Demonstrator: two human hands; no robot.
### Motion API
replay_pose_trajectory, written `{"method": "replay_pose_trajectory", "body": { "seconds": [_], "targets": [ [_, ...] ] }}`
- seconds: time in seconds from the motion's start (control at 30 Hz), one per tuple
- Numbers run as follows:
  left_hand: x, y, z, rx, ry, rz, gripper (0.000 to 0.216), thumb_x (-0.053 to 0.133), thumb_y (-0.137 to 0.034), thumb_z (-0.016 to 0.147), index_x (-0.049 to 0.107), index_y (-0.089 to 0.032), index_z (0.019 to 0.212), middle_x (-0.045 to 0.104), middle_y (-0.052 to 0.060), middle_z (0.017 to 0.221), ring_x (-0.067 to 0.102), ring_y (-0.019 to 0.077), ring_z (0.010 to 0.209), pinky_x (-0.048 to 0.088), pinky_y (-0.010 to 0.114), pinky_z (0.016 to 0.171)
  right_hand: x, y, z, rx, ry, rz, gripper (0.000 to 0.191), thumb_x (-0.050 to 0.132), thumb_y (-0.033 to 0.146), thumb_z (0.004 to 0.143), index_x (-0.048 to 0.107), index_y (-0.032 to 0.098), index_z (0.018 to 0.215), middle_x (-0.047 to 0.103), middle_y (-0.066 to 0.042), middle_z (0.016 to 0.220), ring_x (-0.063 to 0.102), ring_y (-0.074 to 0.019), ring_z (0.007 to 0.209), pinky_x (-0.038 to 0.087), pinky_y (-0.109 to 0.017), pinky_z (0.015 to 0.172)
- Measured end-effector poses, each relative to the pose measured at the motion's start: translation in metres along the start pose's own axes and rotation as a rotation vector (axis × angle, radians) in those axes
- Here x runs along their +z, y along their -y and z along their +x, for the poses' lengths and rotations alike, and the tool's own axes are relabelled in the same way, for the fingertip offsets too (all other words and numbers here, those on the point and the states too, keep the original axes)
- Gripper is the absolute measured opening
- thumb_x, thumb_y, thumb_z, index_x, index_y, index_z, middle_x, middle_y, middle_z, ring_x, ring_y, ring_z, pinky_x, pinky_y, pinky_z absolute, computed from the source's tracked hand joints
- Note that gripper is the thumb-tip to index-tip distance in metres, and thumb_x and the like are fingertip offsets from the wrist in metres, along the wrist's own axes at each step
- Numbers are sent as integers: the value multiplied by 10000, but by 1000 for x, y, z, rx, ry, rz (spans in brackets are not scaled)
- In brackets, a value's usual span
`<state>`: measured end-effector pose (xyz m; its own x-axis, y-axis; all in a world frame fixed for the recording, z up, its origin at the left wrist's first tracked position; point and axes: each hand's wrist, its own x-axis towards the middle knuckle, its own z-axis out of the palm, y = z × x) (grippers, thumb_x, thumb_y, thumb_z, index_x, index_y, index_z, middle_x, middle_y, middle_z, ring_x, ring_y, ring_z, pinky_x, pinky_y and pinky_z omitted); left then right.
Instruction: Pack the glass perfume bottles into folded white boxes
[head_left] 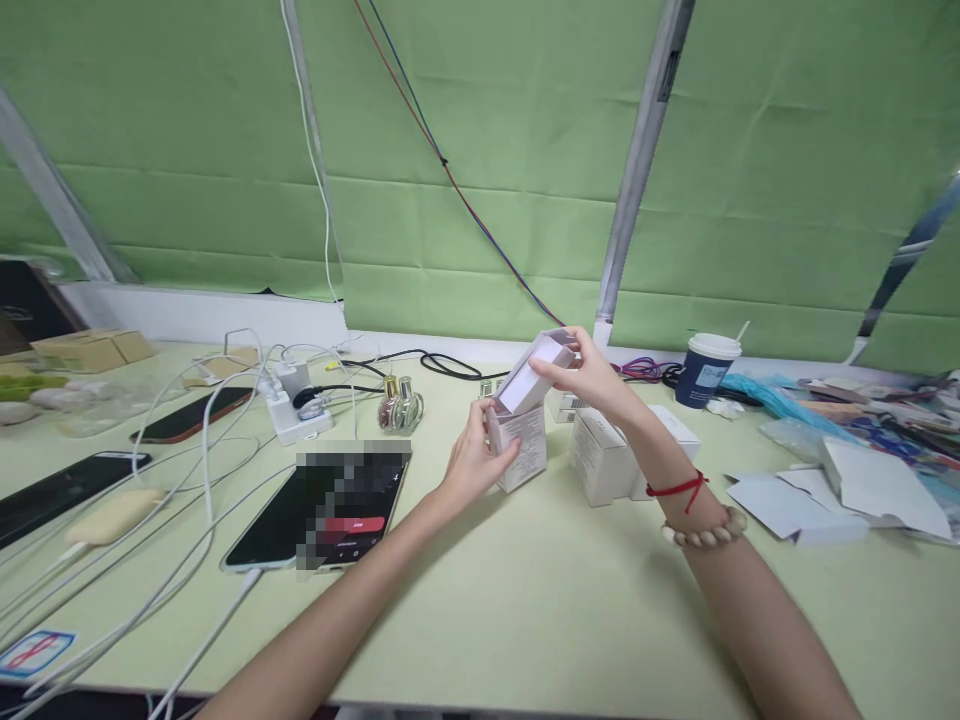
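My left hand (474, 458) grips the side of a small white carton (525, 448) standing on the pale green table (525, 600). Just above that carton, my right hand (589, 375) pinches a white box sleeve (534, 375) and holds it tilted. A red string and a bead bracelet circle my right wrist. Two more white cartons (600, 458) stand just right of the hands.
A phone (322, 515) on a cable lies left of my left arm. Two dark phones (191, 415), a power strip (296, 415) with tangled white cables and small glass bottles (401, 403) sit further left. A paper cup (705, 368) and flat white cardboard pieces (862, 490) lie right.
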<state>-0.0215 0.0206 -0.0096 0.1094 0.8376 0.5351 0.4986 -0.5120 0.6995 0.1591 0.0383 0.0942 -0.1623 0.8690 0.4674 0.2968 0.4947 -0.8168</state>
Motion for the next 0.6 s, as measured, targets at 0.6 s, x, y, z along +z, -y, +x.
{"method": "replay_pose_trajectory", "body": {
  "seconds": [0.6],
  "targets": [
    [6,0,-10,46,-80,190,551,527,-374,804,256,-255,1269,517,83,1212,611,167,849,461,262,639,3,22,-15,-32,1,-434,451,665,425,627,462,231,980,506,-44,946,515,-202,825,455,-356,688]
  ]
}}
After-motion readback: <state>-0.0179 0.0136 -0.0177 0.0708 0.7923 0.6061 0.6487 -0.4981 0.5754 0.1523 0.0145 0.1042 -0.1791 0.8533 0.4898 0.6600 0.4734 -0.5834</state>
